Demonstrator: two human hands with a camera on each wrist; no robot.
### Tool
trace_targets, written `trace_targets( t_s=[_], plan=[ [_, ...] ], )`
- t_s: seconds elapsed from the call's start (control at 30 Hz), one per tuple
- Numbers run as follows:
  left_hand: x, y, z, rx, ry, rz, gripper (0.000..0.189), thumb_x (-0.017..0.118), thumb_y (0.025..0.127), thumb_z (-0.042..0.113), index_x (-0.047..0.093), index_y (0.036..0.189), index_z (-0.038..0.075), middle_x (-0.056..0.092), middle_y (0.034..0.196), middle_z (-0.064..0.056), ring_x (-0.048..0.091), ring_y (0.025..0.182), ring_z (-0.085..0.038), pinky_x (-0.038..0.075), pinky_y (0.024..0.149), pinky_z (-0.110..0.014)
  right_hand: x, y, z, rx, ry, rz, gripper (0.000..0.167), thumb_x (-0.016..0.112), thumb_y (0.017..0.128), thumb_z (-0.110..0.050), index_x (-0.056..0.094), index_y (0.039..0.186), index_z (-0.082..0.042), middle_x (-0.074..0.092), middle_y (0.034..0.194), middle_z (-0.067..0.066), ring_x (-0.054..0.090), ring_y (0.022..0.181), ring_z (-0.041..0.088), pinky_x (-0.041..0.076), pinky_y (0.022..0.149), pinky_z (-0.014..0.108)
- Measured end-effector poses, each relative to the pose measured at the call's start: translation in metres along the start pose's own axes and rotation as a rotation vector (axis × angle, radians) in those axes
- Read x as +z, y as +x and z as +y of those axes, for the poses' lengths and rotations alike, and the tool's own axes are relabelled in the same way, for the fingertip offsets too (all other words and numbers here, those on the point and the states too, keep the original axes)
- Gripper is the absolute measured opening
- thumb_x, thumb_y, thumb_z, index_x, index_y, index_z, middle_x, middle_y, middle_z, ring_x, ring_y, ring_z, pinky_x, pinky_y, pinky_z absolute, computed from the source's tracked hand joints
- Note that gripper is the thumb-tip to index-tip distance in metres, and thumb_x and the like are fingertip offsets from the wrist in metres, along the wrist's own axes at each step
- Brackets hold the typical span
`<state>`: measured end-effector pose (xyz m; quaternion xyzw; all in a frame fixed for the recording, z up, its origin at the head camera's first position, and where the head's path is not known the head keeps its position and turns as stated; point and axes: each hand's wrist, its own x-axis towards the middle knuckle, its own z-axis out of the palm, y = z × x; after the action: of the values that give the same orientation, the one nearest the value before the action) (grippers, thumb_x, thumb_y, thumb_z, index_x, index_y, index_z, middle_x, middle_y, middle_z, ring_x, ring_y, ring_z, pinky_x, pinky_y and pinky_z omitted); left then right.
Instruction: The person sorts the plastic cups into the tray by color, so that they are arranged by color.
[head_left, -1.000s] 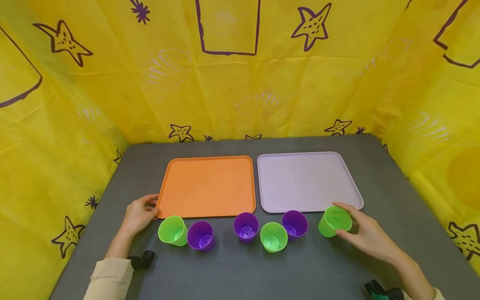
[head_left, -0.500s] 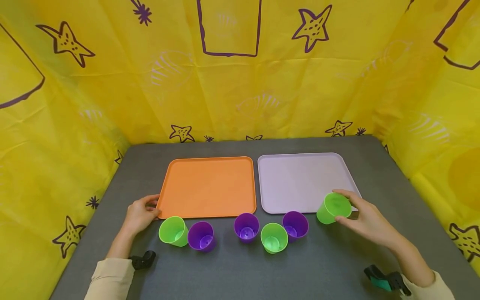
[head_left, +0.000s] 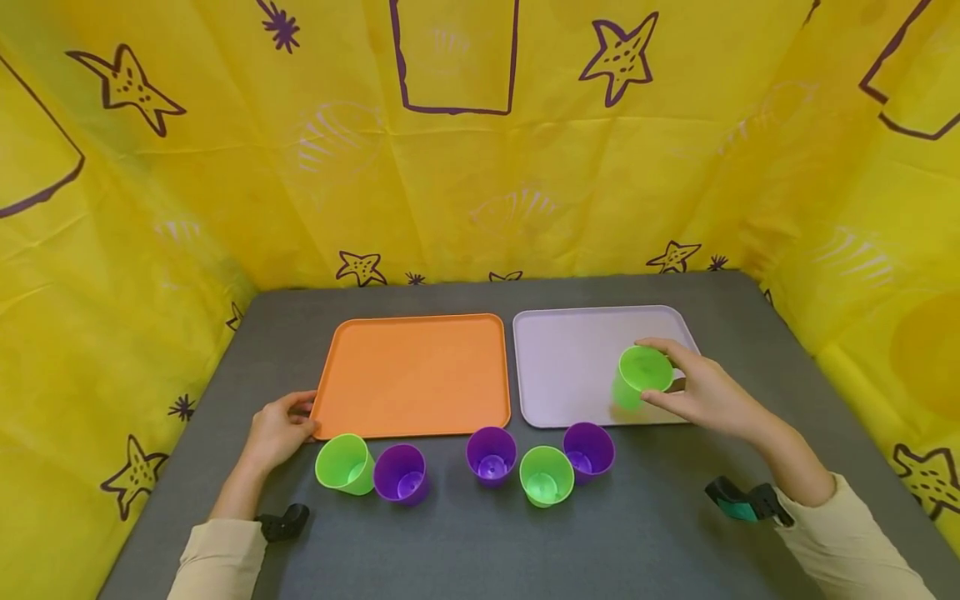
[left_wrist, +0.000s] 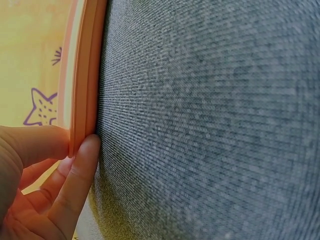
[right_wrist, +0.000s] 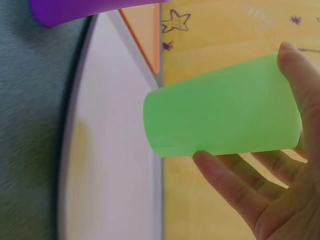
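Note:
In the head view my right hand [head_left: 708, 393] holds a green cup [head_left: 643, 373] by its sides, thumb on the near side and fingers on the far side. The right wrist view shows this green cup [right_wrist: 220, 110] raised above the lilac tray [head_left: 562, 358]. My left hand [head_left: 276, 429] is at the near left corner of the orange tray [head_left: 420, 375]. Seen from the left wrist, the thumb and a finger pinch the rim of the orange tray [left_wrist: 86, 75], which lies on the table.
Along the trays' near side stand a green cup [head_left: 345, 463], a purple cup [head_left: 401, 473], another purple cup [head_left: 491, 456], a green cup [head_left: 547, 476] and a purple cup [head_left: 588, 451]. Yellow patterned cloth [head_left: 450, 192] surrounds the grey table [head_left: 450, 550].
My right hand has lifted the green cup from the table's near right, and carried it forward and slightly left over the lilac tray. The left hand has stayed at the orange tray's corner.

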<state>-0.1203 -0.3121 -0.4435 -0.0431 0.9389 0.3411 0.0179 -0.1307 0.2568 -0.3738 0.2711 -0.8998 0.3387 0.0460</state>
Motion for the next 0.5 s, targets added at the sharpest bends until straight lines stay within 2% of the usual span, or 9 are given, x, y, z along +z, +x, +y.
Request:
trace_targets(
  t_s=[0.07, 0.27, 0.5],
  plan=[
    [0.000, 0.000, 0.000, 0.000, -0.006, -0.001, 0.048, 0.065, 0.078, 0.004, 0.052, 0.123, -0.007, 0.061, 0.103, -0.024, 0.065, 0.079, -0.023, 0.052, 0.054, -0.021, 0.001, 0.007, -0.002, -0.010, 0.019, -0.021, 0.063, 0.075, 0.076, -0.013, 0.044, 0.130, -0.005, 0.056, 0.114, 0.010, 0.056, 0.073, 0.009, 0.053, 0.060, 0.022],
    [0.001, 0.000, -0.001, 0.001, -0.037, -0.001, 0.048, 0.064, 0.078, 0.002, 0.052, 0.123, -0.007, 0.061, 0.103, -0.024, 0.065, 0.081, -0.025, 0.054, 0.054, -0.022, 0.005, 0.031, -0.011, -0.030, 0.055, -0.074, 0.064, 0.075, 0.076, -0.014, 0.043, 0.130, -0.003, 0.053, 0.118, 0.010, 0.057, 0.083, 0.018, 0.055, 0.065, 0.024],
    [0.001, 0.001, -0.002, -0.008, -0.044, -0.002, 0.048, 0.063, 0.079, 0.002, 0.051, 0.124, -0.007, 0.060, 0.104, -0.024, 0.064, 0.083, -0.027, 0.054, 0.055, -0.023, 0.008, 0.061, -0.025, -0.032, 0.076, -0.140, 0.066, 0.074, 0.078, -0.021, 0.040, 0.133, -0.005, 0.053, 0.122, 0.009, 0.058, 0.089, 0.018, 0.055, 0.070, 0.023]
  ],
)
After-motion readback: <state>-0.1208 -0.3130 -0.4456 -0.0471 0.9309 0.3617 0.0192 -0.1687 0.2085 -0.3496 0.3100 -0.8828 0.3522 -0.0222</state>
